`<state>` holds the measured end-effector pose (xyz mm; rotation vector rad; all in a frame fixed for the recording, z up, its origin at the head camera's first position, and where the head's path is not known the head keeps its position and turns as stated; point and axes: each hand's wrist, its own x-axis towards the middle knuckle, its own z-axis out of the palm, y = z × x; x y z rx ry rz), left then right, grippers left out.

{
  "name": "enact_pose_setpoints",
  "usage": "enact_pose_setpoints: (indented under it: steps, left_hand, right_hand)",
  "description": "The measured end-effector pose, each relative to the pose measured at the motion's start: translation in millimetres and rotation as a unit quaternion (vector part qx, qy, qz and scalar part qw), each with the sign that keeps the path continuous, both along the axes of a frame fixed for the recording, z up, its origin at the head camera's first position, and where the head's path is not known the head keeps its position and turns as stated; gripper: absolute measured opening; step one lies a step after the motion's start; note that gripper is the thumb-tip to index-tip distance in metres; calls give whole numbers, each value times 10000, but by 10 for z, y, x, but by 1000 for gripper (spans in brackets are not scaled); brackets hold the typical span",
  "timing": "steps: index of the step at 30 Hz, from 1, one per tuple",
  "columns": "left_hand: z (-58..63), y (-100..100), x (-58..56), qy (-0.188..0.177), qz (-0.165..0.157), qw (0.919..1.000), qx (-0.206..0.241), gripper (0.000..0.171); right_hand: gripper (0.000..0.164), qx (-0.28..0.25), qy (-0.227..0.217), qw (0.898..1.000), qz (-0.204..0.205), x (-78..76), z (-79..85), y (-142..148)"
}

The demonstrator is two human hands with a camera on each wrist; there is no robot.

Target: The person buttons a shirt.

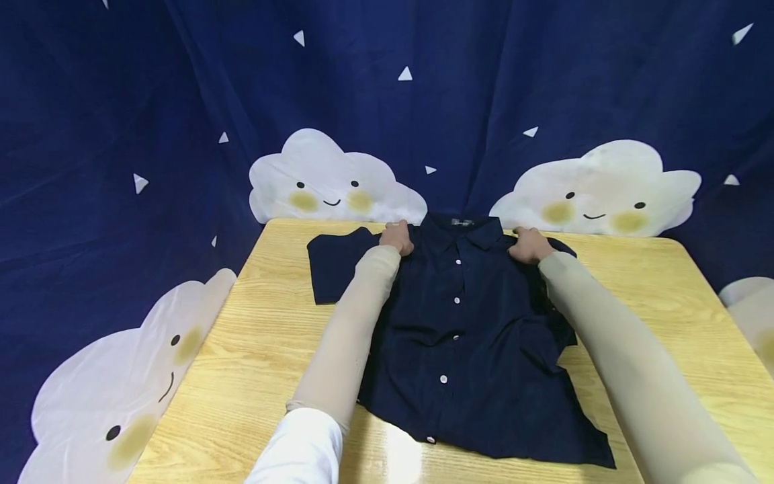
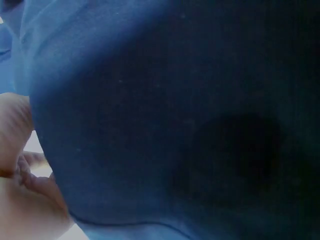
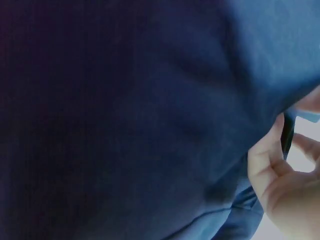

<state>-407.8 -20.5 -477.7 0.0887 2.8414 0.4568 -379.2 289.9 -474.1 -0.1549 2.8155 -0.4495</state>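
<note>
A dark navy short-sleeved shirt (image 1: 423, 316) with a collar and several white buttons lies front side up on the wooden table, its collar at the far edge. My left hand (image 1: 396, 238) grips the shoulder on the left of the collar. At the opposite shoulder, my right hand (image 1: 529, 245) pinches the cloth. Dark fabric (image 2: 140, 115) fills most of the left wrist view and hides the left fingertips. In the right wrist view the right hand's fingers (image 3: 265, 160) curl at the cloth's edge. The left sleeve lies spread; the right one is partly behind my arm.
The light wooden table (image 1: 242, 376) reaches out on both sides of the shirt. Behind it hangs a dark blue curtain (image 1: 375, 87) with white triangles and smiling clouds, touching the far table edge. The shirt's lower hem lies skewed near the front.
</note>
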Motion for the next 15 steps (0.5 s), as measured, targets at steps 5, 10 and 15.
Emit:
enact_pose_setpoints:
  steps: [5,10,15]
  left_hand:
    - [-15,-7,-21,-66,139,9998,116,52]
    - [-5,10,-43,211,304,9964,764,33]
    - [29,42,-86,276,385,9872,1523,19]
  right_hand:
    - [45,-339,203,9989,-242,-16,-25,-59]
    - [27,-978,451,9922,-623,-33,-19,-101]
    - [46,-1809,-65,9796,-871,-83,25,-108]
